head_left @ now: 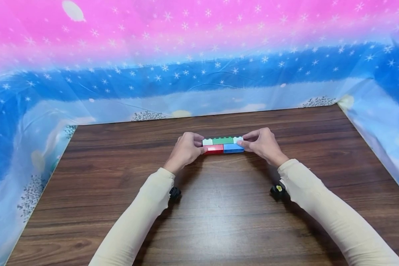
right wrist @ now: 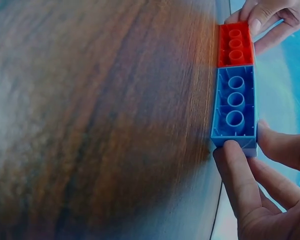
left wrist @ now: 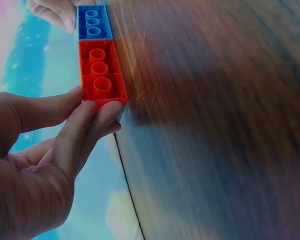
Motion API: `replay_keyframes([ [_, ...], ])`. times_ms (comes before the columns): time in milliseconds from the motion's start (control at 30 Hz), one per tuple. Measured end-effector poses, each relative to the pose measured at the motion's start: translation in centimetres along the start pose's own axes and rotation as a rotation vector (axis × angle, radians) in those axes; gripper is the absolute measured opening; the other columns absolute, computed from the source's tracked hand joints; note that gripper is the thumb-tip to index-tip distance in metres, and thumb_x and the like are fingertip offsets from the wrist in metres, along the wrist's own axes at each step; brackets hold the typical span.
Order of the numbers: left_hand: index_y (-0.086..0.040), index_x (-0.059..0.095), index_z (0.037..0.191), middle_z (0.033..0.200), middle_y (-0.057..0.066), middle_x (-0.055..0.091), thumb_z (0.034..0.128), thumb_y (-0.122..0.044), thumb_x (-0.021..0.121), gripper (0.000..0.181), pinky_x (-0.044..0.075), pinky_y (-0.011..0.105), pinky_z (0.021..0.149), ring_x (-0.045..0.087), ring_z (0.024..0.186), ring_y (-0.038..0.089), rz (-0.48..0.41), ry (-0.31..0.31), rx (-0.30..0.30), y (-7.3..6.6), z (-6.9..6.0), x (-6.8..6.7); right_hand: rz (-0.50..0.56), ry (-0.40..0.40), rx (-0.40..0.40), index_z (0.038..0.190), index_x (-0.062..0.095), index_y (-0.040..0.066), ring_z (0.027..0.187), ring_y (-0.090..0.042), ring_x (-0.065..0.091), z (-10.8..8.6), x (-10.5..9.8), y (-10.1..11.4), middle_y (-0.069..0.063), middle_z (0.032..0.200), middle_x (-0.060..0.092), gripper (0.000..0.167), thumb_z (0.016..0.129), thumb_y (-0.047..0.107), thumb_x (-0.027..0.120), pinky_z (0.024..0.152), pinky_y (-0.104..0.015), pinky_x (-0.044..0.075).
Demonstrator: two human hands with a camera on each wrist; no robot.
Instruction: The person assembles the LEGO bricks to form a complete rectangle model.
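Both hands hold a short wall of toy building bricks between them, off the table. In its lower row a red brick [head_left: 214,149] sits left of a blue brick [head_left: 233,148]. Above them, a green brick [head_left: 222,140] lies between two white bricks [head_left: 207,142], studs at the top. My left hand [head_left: 186,149] pinches the left end with thumb and fingers, while my right hand [head_left: 264,146] pinches the right end. From the wrist views, the hollow undersides of the red brick [left wrist: 100,72] and blue brick [right wrist: 235,102] show; the upper row is mostly hidden there.
Brown wood-grain table [head_left: 212,207] lies beneath the hands and forearms. A pink and blue snowflake-patterned cloth [head_left: 186,74] rises along its back and sides. Small black devices [head_left: 277,191] hang under both cream sleeves [head_left: 146,207] at the wrists.
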State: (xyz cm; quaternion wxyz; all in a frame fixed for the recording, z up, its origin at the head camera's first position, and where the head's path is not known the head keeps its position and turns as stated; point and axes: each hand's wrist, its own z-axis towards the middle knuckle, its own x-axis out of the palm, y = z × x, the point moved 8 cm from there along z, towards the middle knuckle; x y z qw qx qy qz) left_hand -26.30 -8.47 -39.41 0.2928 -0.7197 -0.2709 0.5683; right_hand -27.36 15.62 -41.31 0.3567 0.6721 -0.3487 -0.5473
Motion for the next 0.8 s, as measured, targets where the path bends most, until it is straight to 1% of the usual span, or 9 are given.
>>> replay_keyframes([
  [100, -0.003, 0.067, 0.129, 0.119, 0.013, 0.071, 0.0923, -0.011, 0.076, 0.039, 0.049, 0.04, 0.1, 0.066, 0.113, 0.024, 0.003, -0.004, 0.006, -0.08, 0.07, 0.01, -0.005, -0.005, 0.0, 0.117, 0.074, -0.003, 0.086, -0.019, 0.073, 0.05, -0.01, 0.01, -0.021, 0.113, 0.07, 0.033, 0.093, 0.02, 0.077, 0.075, -0.031, 0.059],
  [267, -0.003, 0.067, 0.129, 0.12, 0.013, 0.071, 0.0934, -0.013, 0.075, 0.037, 0.05, 0.04, 0.099, 0.066, 0.113, 0.023, 0.015, -0.002, 0.012, -0.11, 0.1, 0.07, -0.049, -0.02, -0.01, 0.116, 0.075, -0.002, 0.089, -0.021, 0.071, 0.04, -0.05, 0.08, -0.021, 0.115, 0.07, 0.033, 0.093, 0.021, 0.076, 0.072, -0.027, 0.058],
  [400, -0.004, 0.068, 0.128, 0.12, 0.013, 0.071, 0.094, -0.013, 0.074, 0.036, 0.05, 0.04, 0.099, 0.066, 0.114, 0.023, 0.023, -0.004, 0.016, -0.08, 0.17, 0.08, -0.083, -0.028, -0.028, 0.115, 0.075, -0.002, 0.093, -0.023, 0.068, -0.05, -0.08, 0.26, -0.02, 0.114, 0.071, 0.033, 0.093, 0.023, 0.076, 0.07, -0.025, 0.056],
  [500, -0.004, 0.068, 0.128, 0.12, 0.012, 0.071, 0.0942, -0.013, 0.074, 0.036, 0.049, 0.04, 0.1, 0.066, 0.114, 0.023, 0.026, -0.004, 0.017, -0.04, 0.21, 0.06, -0.104, -0.033, -0.037, 0.114, 0.076, -0.002, 0.095, -0.024, 0.066, -0.08, -0.11, 0.35, -0.02, 0.112, 0.072, 0.033, 0.094, 0.024, 0.076, 0.07, -0.025, 0.053],
  [633, -0.003, 0.066, 0.131, 0.122, 0.013, 0.07, 0.0956, -0.016, 0.073, 0.038, 0.049, 0.041, 0.1, 0.065, 0.116, 0.024, 0.04, 0.014, 0.031, -0.12, 0.12, 0.08, -0.12, -0.03, -0.03, 0.116, 0.075, -0.001, 0.096, -0.025, 0.065, -0.12, -0.08, 0.34, -0.019, 0.111, 0.072, 0.035, 0.094, 0.026, 0.075, 0.072, -0.029, 0.052],
  [700, -0.003, 0.064, 0.134, 0.125, 0.013, 0.069, 0.0973, -0.019, 0.071, 0.04, 0.047, 0.042, 0.102, 0.063, 0.119, 0.024, 0.065, 0.022, 0.05, -0.26, -0.07, 0.01, -0.138, -0.025, -0.025, 0.119, 0.074, -0.001, 0.1, -0.026, 0.063, -0.2, -0.09, 0.36, -0.019, 0.113, 0.071, 0.037, 0.095, 0.028, 0.074, 0.077, -0.032, 0.052],
  [733, -0.002, 0.063, 0.135, 0.126, 0.013, 0.069, 0.0982, -0.021, 0.07, 0.042, 0.046, 0.043, 0.103, 0.063, 0.12, 0.025, 0.083, 0.022, 0.066, -0.38, -0.23, -0.1, -0.152, -0.023, -0.025, 0.121, 0.073, 0.0, 0.1, -0.027, 0.065, -0.27, -0.13, 0.4, -0.019, 0.113, 0.071, 0.039, 0.096, 0.029, 0.072, 0.08, -0.035, 0.051],
  [767, -0.002, 0.061, 0.137, 0.126, 0.013, 0.069, 0.0991, -0.023, 0.068, 0.045, 0.046, 0.044, 0.104, 0.063, 0.12, 0.024, 0.098, 0.019, 0.084, -0.48, -0.4, -0.24, -0.171, -0.023, -0.031, 0.123, 0.072, 0.0, 0.104, -0.028, 0.064, -0.38, -0.23, 0.46, -0.019, 0.116, 0.071, 0.04, 0.097, 0.031, 0.071, 0.084, -0.038, 0.051],
  [800, -0.001, 0.059, 0.14, 0.119, 0.014, 0.071, 0.1001, -0.025, 0.067, 0.047, 0.045, 0.044, 0.105, 0.067, 0.109, 0.024, 0.119, 0.014, 0.104, -0.61, -0.64, -0.43, -0.187, -0.022, -0.041, 0.126, 0.07, 0.0, 0.108, -0.029, 0.063, -0.56, -0.33, 0.59, -0.019, 0.119, 0.07, 0.042, 0.097, 0.031, 0.07, 0.088, -0.042, 0.051],
])
